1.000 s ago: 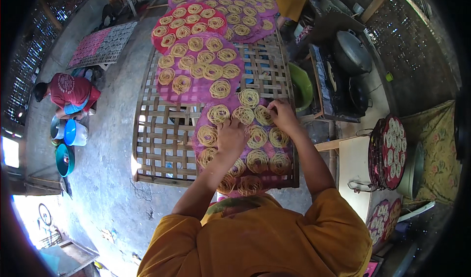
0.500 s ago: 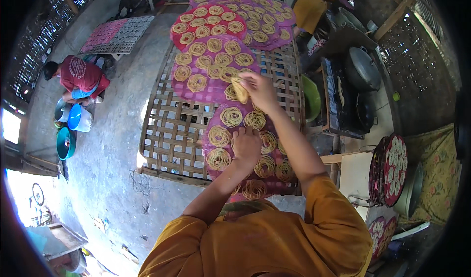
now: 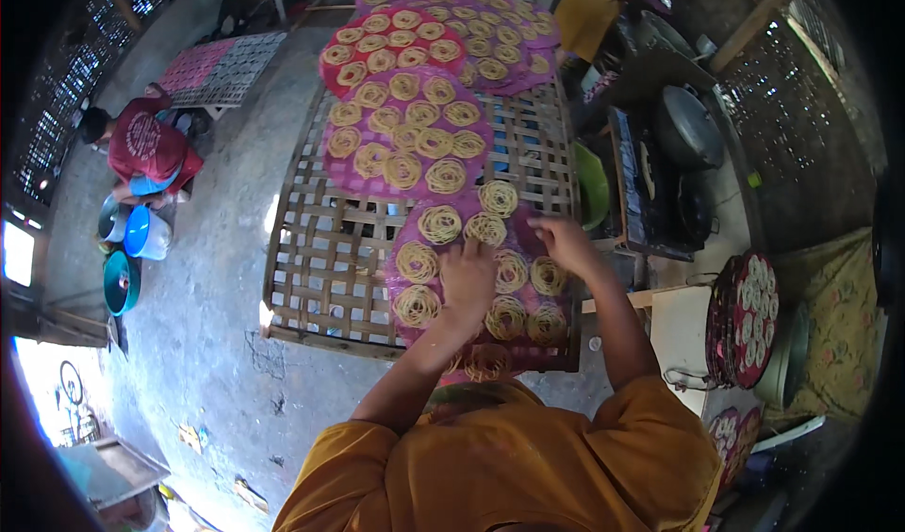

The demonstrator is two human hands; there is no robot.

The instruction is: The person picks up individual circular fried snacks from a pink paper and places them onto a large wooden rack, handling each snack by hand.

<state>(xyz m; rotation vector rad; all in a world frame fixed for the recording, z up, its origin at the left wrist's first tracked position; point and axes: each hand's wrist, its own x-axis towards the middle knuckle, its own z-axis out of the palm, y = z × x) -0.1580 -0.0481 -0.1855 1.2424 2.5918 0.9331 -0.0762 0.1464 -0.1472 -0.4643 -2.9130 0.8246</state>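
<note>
Coiled nests of thin yellow strands, like noodles, lie on round purple net sheets. My left hand [image 3: 468, 279] is palm down on the nearest purple sheet [image 3: 415, 230], its fingers apart and their tips at the near edge of a yellow nest [image 3: 485, 229]. Over the right side of that sheet hovers my right hand [image 3: 568, 246], a finger stretched leftward and nothing visible in it; its other fingers are partly hidden. Beyond my hands, one nest [image 3: 498, 197] lies at the sheet's far edge and another nest [image 3: 446, 176] on the adjoining sheet [image 3: 358, 169].
A woven bamboo rack [image 3: 320, 278] carries the sheets, including a red one [image 3: 330, 75]. To the right stand a green basin [image 3: 592, 188], a lidded pot [image 3: 688, 127] and stacked round trays [image 3: 754, 320]. A person in red [image 3: 151, 146] crouches left beside buckets [image 3: 148, 230].
My right hand has let go of the folded yellow nest and drawn back toward me, to the right. The nest lies flat on the adjoining sheet. My left hand has barely moved.
</note>
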